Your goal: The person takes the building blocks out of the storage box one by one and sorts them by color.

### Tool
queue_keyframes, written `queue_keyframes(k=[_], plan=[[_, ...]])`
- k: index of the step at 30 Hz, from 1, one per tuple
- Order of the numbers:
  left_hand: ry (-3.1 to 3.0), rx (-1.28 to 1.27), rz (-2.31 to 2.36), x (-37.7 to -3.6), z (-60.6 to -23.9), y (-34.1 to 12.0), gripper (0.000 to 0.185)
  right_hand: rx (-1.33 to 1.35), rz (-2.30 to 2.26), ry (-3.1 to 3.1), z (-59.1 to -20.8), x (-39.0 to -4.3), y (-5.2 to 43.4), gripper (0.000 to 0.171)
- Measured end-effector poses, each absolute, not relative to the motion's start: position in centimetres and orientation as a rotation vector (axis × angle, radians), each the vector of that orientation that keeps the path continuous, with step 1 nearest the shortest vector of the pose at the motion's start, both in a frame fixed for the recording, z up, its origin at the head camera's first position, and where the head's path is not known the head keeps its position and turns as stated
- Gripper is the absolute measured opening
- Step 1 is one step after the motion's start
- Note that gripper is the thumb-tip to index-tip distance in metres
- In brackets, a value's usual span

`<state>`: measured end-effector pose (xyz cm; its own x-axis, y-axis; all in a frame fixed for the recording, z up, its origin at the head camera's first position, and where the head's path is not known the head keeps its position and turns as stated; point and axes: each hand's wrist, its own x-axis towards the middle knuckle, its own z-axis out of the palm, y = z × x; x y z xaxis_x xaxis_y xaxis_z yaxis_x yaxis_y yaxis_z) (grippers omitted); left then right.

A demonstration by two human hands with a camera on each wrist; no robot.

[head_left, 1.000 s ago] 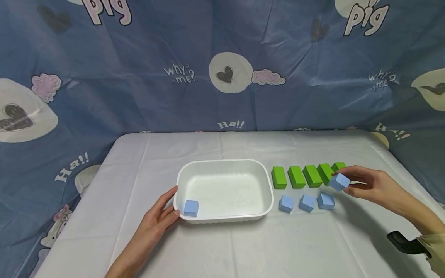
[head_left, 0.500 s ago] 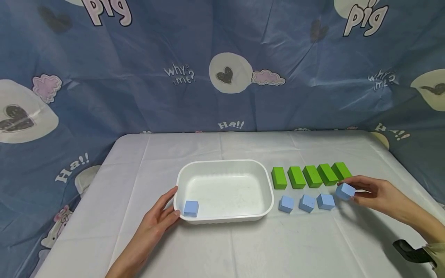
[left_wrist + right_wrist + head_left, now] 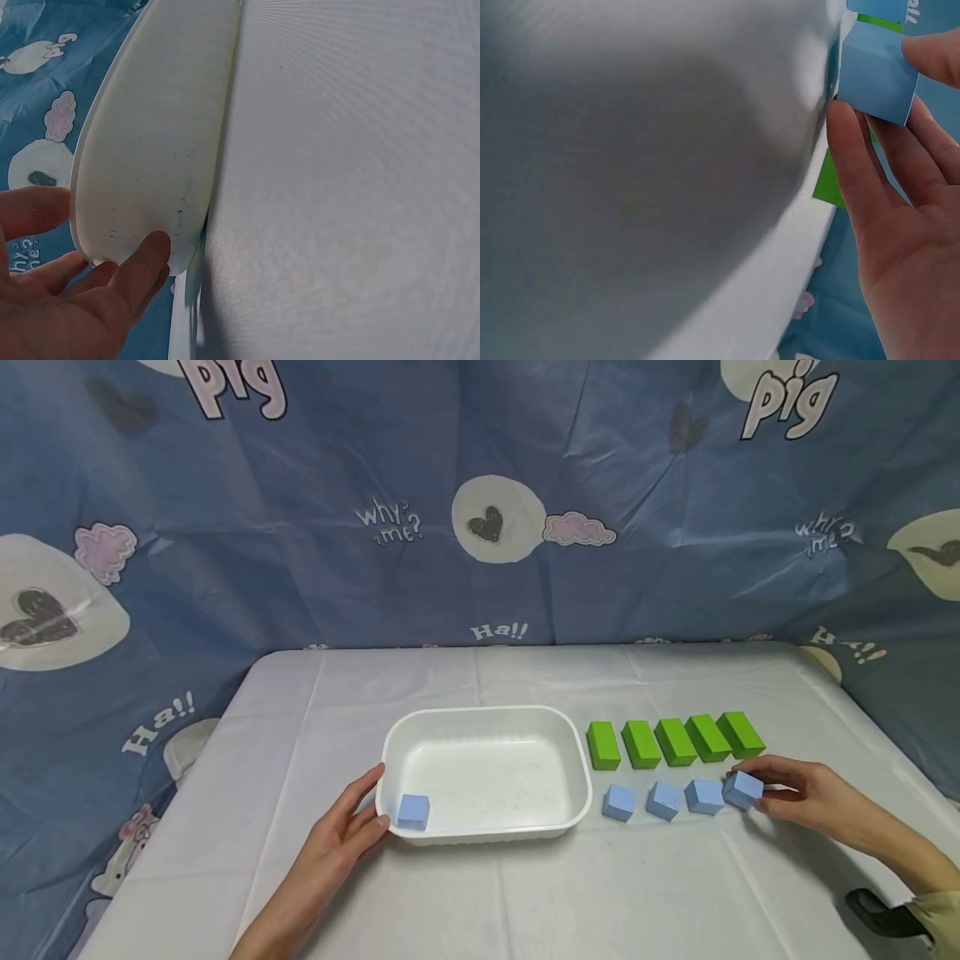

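Note:
My left hand (image 3: 341, 827) holds the left end of a white plastic tray (image 3: 487, 835), thumb by the near corner, fingers along the outer wall. The left wrist view shows fingertips (image 3: 154, 247) against the tray's wall (image 3: 150, 112). One blue block (image 3: 413, 811) lies inside, in the near left corner. On the right, my right hand (image 3: 806, 789) pinches another blue block (image 3: 743, 790) between thumb and fingers, at the right end of a row of blue blocks (image 3: 705, 797). In the right wrist view, the thumb (image 3: 937, 56) and fingers are on opposite sides of this block (image 3: 877, 71).
Behind the blue row stand several green blocks (image 3: 676, 742) in a slanting row, right of the tray. A white cloth (image 3: 480, 902) covers the table. A blue printed curtain (image 3: 337, 568) hangs along the far and side edges.
My right hand has brought its blue block from over the green row, right and then down to the end of the blue row. The left hand and tray have stayed put.

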<state>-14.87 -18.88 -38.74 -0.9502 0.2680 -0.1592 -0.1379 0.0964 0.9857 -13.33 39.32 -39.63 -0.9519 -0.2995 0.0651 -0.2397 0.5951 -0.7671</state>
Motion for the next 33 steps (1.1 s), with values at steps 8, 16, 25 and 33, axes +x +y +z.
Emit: queue_keyframes(k=[8, 16, 25, 33], plan=[[2.056, 0.141, 1.953, -14.8, -38.9, -18.9, 0.063, -0.538, -1.325, 2.72, -40.1, -13.5, 39.6, 0.037], [2.082, 0.138, 1.934, -14.8, -38.8, -18.9, 0.062, -0.605, -1.376, 2.686, -40.5, -13.7, 39.7, 0.04], [2.078, 0.131, 1.939, -14.8, -38.9, -18.9, 0.063, -0.48, -1.254, 2.871, -39.7, -13.1, 39.2, 0.041], [2.1, 0.121, 1.921, -14.9, -38.8, -18.8, 0.062, -0.422, -1.216, 3.041, -38.3, -12.9, 38.0, 0.035]])
